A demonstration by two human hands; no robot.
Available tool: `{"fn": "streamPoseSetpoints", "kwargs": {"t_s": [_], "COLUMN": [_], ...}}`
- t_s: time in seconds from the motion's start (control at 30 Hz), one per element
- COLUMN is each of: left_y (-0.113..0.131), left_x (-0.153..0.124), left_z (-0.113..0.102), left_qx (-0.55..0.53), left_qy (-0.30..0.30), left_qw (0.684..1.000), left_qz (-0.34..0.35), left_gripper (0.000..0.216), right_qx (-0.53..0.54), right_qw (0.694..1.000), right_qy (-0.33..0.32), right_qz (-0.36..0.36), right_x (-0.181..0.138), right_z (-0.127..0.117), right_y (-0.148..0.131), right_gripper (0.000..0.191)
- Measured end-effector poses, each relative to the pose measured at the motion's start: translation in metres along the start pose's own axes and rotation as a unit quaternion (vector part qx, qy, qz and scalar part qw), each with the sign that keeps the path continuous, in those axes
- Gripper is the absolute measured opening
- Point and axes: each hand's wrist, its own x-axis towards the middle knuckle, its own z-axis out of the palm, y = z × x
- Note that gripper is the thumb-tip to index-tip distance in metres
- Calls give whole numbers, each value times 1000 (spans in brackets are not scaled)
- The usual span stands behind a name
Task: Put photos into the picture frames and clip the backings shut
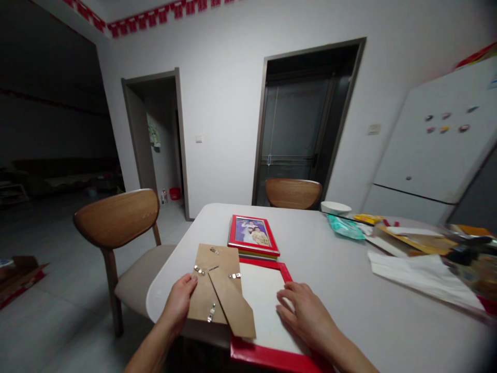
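Red frame (267, 354), nearest in head view, lies at near edge of table (330, 264), white panel (260, 295) inside. Left hand (179, 301) clamped on left edge of brown backing board (202, 298), which overlaps frame's left side in view. Right hand (305, 313) rests bent fingers at frame's right side; cannot tell whether gripping. Step in hand, likely: handling backing board apart from frame; next move calls for steady hold, stand flap (233, 305) kept clear of rim. Board plain, flat, four metal clips (212, 313); framed photo (253, 233) toward table's far left corner
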Motion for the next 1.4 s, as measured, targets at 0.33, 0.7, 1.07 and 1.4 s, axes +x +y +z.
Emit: {"fn": "streamPoseSetpoints", "kwargs": {"t_s": [0.33, 0.7, 1.07, 1.4], "left_y": [4, 10, 13, 24], "left_x": [8, -10, -61, -50], "left_z": [-30, -17, 131, 94], "left_qx": [145, 391, 473, 327], "left_qy": [26, 96, -199, -13], "left_qw": [989, 909, 808, 898], "left_qz": [19, 112, 290, 293], "left_gripper": [30, 52, 56, 47], "right_qx": [-22, 311, 626, 480], "right_qw": [993, 924, 735, 845], "right_qy": [17, -7, 48, 51], "right_qz": [114, 223, 255, 228], "right_x": [2, 0, -8, -5], "right_z": [7, -11, -49, -29], "right_y": [14, 34, -9, 24], "right_gripper": [45, 63, 65, 64]}}
